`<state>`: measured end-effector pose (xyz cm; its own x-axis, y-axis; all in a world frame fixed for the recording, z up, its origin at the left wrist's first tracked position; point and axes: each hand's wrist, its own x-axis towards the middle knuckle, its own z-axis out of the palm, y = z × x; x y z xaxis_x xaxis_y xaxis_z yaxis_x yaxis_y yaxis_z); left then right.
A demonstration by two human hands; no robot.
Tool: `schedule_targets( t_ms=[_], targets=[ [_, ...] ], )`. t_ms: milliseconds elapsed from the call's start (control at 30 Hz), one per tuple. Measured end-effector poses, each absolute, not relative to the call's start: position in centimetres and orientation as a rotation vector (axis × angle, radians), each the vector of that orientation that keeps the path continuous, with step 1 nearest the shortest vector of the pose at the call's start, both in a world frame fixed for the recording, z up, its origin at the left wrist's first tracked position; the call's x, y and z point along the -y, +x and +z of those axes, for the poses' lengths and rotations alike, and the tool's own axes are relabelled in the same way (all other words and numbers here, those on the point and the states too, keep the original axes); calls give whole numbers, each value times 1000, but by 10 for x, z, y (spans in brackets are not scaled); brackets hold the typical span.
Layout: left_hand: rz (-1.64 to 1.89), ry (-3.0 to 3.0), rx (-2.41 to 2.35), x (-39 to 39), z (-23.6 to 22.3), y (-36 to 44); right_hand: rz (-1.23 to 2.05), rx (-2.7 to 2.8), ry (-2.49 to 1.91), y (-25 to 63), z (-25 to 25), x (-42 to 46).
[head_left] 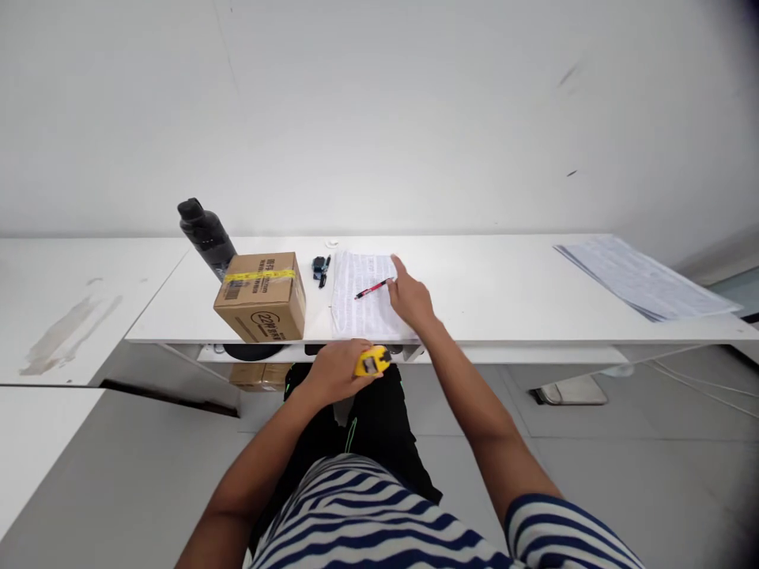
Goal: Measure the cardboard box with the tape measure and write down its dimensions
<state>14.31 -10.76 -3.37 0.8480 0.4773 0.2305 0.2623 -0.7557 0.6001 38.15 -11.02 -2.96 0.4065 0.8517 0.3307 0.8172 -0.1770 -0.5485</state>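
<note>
My left hand (342, 367) is closed round a yellow tape measure (372, 361), held just in front of the desk edge. Over the printed papers (359, 269), my right hand (412, 299) has its index finger stretched toward the far edge of the sheets. Its other fingers are curled, and the end of a red and black pen (372, 289) meets them near the thumb; the exact grip is partly hidden. To the left of the papers lie a small dark tape measure-like object (321, 265) and a short black marker (322, 280).
A cardboard box (261, 296) with yellow tape stands at the desk's front edge, a tilted-looking black bottle (207, 237) behind it. More papers (640, 276) lie at the right of the white desk (492, 292). Another carton (258, 376) sits below.
</note>
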Motion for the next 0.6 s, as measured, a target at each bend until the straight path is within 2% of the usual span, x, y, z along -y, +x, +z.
schedule_targets(
  t_ms=[67, 133, 300, 400, 500, 600],
  targets=[
    [335, 2685, -264, 102, -42, 172, 166, 1569, -2188, 420, -32, 85],
    [364, 2796, -129, 104, -57, 201, 213, 1641, -2210, 439, -40, 68],
    [482, 2935, -328, 115, -98, 244, 126, 1555, -2167, 443, -56, 74],
    [468, 3006, -322, 114, -110, 248, 145, 1300, -2003, 441, -60, 94],
    [443, 3034, -317, 112, -113, 247, 386, 1105, -1728, 439, -66, 113],
    [420, 3019, -350, 111, -113, 248, 549, 1062, -1648, 436, -73, 123]
  ],
)
